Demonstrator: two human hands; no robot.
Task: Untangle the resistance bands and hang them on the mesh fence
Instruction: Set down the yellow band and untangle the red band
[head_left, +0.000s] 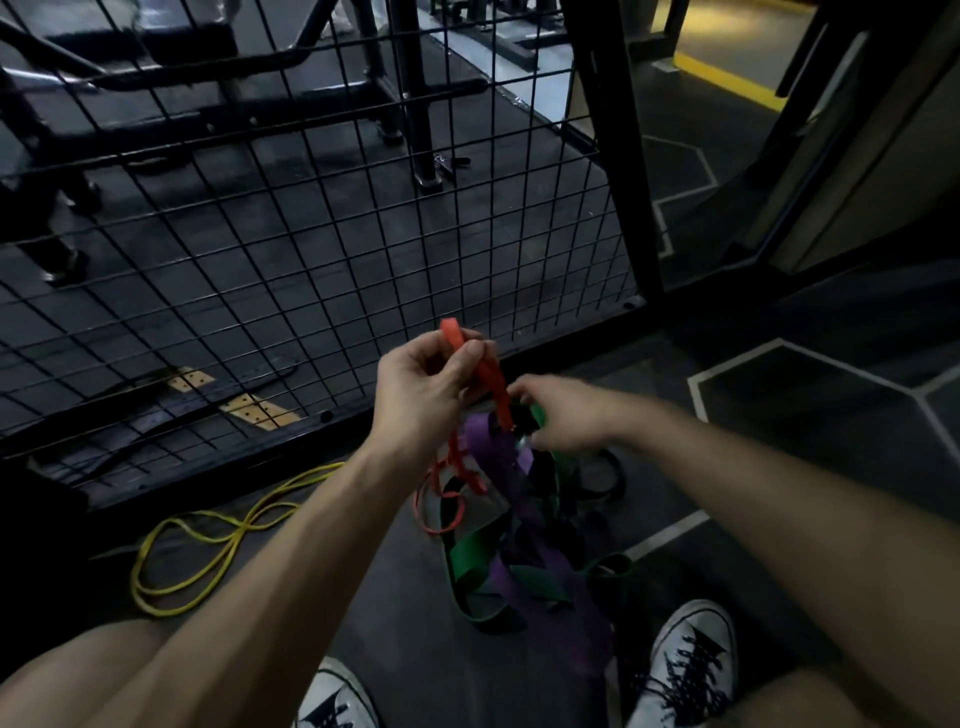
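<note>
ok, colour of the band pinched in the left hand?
Red band, left hand; head view.

Both forearms reach forward, left hand (423, 387) closed in a raised pinch, right hand (563, 415) blurred, just beside it.

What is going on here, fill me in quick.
A person is sorting a tangle of bands in front of the mesh fence. The left hand pinches the red band and lifts it, while the right hand reaches into the purple band and green band knot. A yellow band lies loose on the floor. Nothing hangs on the fence yet.
</note>
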